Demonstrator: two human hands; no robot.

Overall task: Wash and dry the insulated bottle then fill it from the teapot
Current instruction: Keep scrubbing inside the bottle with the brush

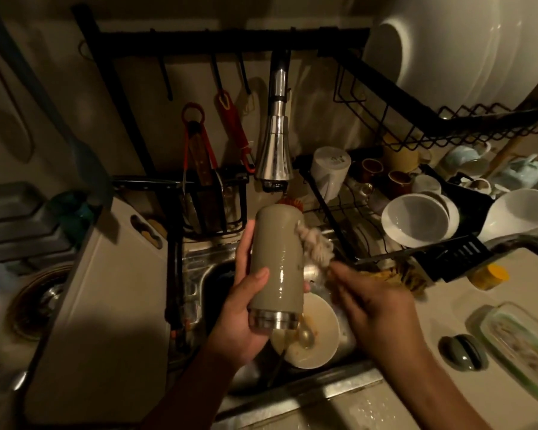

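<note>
Wash step. Your left hand (pixel 243 318) grips the bottle (pixel 275 259), frame centre; right hand (pixel 373 302) blurred, grip unclear. Next likely: rinse under faucet (pixel 275 150).

We counted one insulated bottle (pixel 275 268), two hands, left hand (pixel 246 318) and right hand (pixel 376 302), one knitted cloth (pixel 316 246), one faucet head (pixel 275 144). In the sink (pixel 199 265) we logged one dirty plate (pixel 320 324) with one spoon (pixel 305 336). The rack (pixel 385 257) held at least two white bowls (pixel 415 220), one upturned white mug (pixel 330 169), two brown cups (pixel 371 169). Two red-handled tools (pixel 196 135) hung from the rail (pixel 230 41). One cutting board (pixel 106 305), one yellow-lidded jar (pixel 488 276). The crockery further back was too cluttered for us to count.
</note>
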